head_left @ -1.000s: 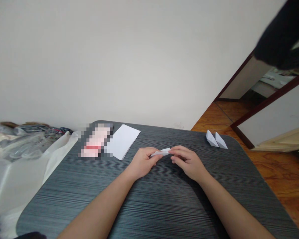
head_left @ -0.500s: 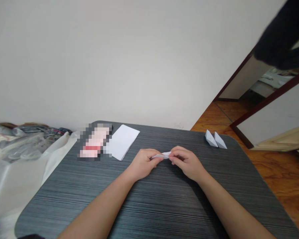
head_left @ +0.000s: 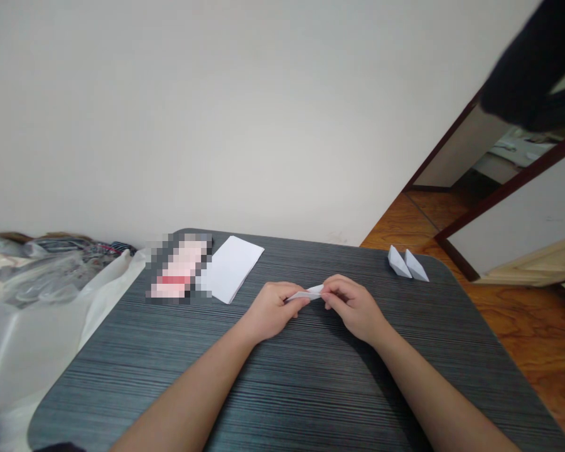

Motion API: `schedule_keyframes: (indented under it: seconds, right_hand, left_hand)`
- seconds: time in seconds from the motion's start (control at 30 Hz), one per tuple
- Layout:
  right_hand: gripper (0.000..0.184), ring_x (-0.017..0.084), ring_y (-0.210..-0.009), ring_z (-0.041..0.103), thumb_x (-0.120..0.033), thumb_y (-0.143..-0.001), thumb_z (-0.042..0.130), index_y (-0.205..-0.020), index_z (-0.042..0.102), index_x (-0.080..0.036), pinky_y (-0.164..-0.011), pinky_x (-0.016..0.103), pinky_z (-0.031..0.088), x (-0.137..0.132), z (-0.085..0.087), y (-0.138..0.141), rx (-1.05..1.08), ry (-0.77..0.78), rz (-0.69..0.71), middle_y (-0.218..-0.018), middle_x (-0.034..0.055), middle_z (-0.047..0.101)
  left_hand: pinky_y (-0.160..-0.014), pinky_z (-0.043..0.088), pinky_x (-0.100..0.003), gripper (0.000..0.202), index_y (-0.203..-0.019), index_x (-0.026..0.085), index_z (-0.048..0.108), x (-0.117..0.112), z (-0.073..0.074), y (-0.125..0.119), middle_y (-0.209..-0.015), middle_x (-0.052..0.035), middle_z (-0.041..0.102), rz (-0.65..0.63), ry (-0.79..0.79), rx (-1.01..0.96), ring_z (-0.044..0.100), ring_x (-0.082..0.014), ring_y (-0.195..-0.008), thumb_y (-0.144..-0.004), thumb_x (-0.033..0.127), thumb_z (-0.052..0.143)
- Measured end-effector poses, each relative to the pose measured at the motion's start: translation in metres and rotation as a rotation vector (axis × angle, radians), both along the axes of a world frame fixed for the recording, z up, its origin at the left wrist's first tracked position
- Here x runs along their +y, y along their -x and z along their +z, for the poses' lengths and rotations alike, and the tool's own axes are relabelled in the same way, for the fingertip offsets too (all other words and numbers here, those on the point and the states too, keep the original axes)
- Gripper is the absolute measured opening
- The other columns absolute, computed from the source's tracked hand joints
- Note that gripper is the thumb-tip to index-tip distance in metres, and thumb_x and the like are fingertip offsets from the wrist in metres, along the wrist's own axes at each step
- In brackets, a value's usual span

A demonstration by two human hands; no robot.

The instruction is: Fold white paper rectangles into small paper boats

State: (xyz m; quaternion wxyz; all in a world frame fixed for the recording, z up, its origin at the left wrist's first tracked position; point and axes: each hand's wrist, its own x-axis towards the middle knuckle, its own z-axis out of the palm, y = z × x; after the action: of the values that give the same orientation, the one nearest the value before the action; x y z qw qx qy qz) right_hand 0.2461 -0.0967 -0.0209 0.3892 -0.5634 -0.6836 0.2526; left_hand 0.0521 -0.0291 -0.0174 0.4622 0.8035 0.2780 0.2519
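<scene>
A small folded white paper (head_left: 311, 293) is held between my two hands, a little above the dark table (head_left: 282, 389). My left hand (head_left: 274, 309) pinches its left end, thumb below and fingers behind. At the right end, the fingertips of my right hand (head_left: 353, 306) are closed on the paper. Parts of the paper are hidden behind my fingers. Two folded white paper shapes (head_left: 399, 262) with pointed ends stand side by side near the table's far right corner. A stack of white paper sheets (head_left: 235, 267) lies to the left, beyond my left hand.
A blurred-out pink and dark object (head_left: 181, 267) lies left of the sheets, touching or overlapping their edge. The wall (head_left: 263, 125) rises behind the table. Plastic-wrapped items (head_left: 61, 270) are heaped at left. Wooden floor (head_left: 532, 320) and a doorway are on the right.
My right fingertips have shifted slightly to the right along the folded paper, so a bit more of its middle shows. The left hand stays nearly still.
</scene>
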Motion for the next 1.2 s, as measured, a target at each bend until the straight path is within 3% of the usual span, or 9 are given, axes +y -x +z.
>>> schedule_keyframes:
  seconds: [0.1,0.17,0.3,0.57,0.7,0.8,0.9,0.97,1.2]
  right_hand:
    - [0.021,0.016,-0.076,0.055,-0.016,-0.086,0.05,-0.067,0.057,-0.018,-0.071,0.028,0.041,0.001,0.001,0.0,-0.02,-0.02,0.0,-0.081,0.0035,0.057]
    - [0.02,0.016,-0.076,0.054,-0.015,-0.086,0.05,-0.067,0.057,-0.018,-0.07,0.028,0.041,0.001,0.0,-0.001,-0.03,-0.032,0.005,-0.08,0.0034,0.057]
    - [0.018,0.015,-0.074,0.054,-0.014,-0.086,0.051,-0.07,0.057,-0.018,-0.069,0.028,0.041,0.001,0.0,0.0,-0.04,-0.039,0.039,-0.08,0.0032,0.057]
    - [0.014,0.015,-0.074,0.054,-0.018,-0.086,0.051,-0.074,0.059,-0.018,-0.067,0.028,0.042,0.0,-0.004,0.0,-0.01,-0.021,0.071,-0.082,0.0039,0.056]
    - [0.007,0.012,-0.063,0.055,-0.023,-0.086,0.052,-0.09,0.057,-0.019,-0.058,0.026,0.044,-0.001,-0.016,0.001,0.176,0.109,0.038,-0.085,0.0031,0.057]
    - [0.026,0.011,-0.057,0.055,-0.025,-0.083,0.056,-0.108,0.048,-0.022,-0.05,0.023,0.044,0.0,-0.021,0.002,0.359,0.178,-0.013,-0.084,0.0015,0.057]
    - [0.011,0.01,-0.047,0.05,-0.028,-0.086,0.052,-0.088,0.057,-0.018,-0.047,0.022,0.039,-0.001,-0.018,0.001,0.261,0.275,0.015,-0.061,-0.0023,0.055]
    - [0.019,0.01,-0.044,0.047,-0.028,-0.088,0.049,-0.076,0.058,-0.017,-0.048,0.022,0.038,-0.002,-0.014,0.0,0.186,0.296,0.028,-0.05,-0.0034,0.052]
    - [0.024,0.01,-0.047,0.049,-0.03,-0.089,0.048,-0.07,0.057,-0.017,-0.051,0.022,0.039,-0.002,-0.01,0.0,0.167,0.307,0.033,-0.051,-0.0021,0.056]
  left_hand:
    - [-0.06,0.041,-0.022,0.027,-0.072,0.015,0.066,-0.001,0.0,0.0,-0.066,-0.0012,0.062,0.004,0.039,0.016,0.055,-0.0117,-0.061,-0.085,0.032,0.049]
    - [-0.059,0.041,-0.022,0.023,-0.089,0.016,0.067,-0.002,-0.001,0.0,-0.067,-0.0006,0.062,0.01,0.107,0.023,0.055,-0.0117,-0.06,-0.084,0.031,0.05]
    - [-0.057,0.042,-0.022,0.042,-0.117,0.017,0.056,-0.003,-0.003,0.0,-0.073,-0.0016,0.065,0.063,0.204,0.025,0.057,-0.0127,-0.061,-0.079,0.032,0.057]
    - [-0.056,0.041,-0.021,0.025,-0.091,0.015,0.065,-0.001,-0.003,0.001,-0.06,-0.001,0.062,0.013,0.249,0.051,0.057,-0.0122,-0.056,-0.083,0.033,0.049]
    - [-0.056,0.041,-0.021,0.024,-0.091,0.015,0.063,0.0,-0.004,0.001,-0.061,-0.0013,0.063,0.016,0.258,0.034,0.057,-0.0122,-0.057,-0.084,0.032,0.048]
    - [-0.055,0.04,-0.021,0.024,-0.092,0.015,0.063,-0.001,-0.006,0.001,-0.061,-0.0014,0.063,0.022,0.269,0.022,0.058,-0.0122,-0.057,-0.084,0.032,0.048]
    - [-0.055,0.04,-0.021,0.023,-0.091,0.015,0.062,-0.001,-0.007,0.001,-0.06,-0.0012,0.063,0.022,0.274,0.015,0.057,-0.0119,-0.056,-0.084,0.031,0.049]
    - [-0.055,0.04,-0.021,0.022,-0.091,0.015,0.062,-0.001,-0.007,0.001,-0.06,-0.0011,0.063,0.018,0.287,0.01,0.056,-0.0116,-0.055,-0.083,0.031,0.049]
    - [-0.054,0.04,-0.02,0.02,-0.091,0.014,0.061,-0.002,-0.006,0.0,-0.06,-0.0013,0.063,0.007,0.32,-0.002,0.056,-0.0112,-0.055,-0.083,0.029,0.049]
